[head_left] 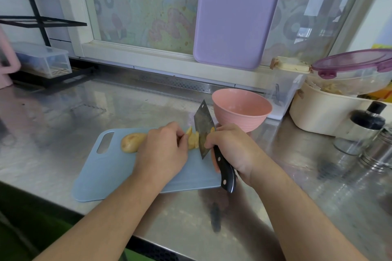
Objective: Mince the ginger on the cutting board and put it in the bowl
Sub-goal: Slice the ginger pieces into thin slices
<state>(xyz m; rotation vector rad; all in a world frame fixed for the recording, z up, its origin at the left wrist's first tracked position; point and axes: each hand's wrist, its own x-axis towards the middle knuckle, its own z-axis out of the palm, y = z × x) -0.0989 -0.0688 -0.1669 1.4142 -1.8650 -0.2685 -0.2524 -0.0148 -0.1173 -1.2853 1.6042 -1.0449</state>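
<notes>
I'm seeing left hand (163, 150) pinning firm, knobbly ginger (133, 141), fingers curled; right hand (231, 148) gripping cleaver (203, 131), slicing; slices likely slippery.

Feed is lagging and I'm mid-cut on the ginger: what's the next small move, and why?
Probably slide the left hand back along the ginger and bring the cleaver down for another slice. Only a few slices lie by the blade, a large uncut piece remains on the cutting board, and the pink bowl looks empty.
</notes>
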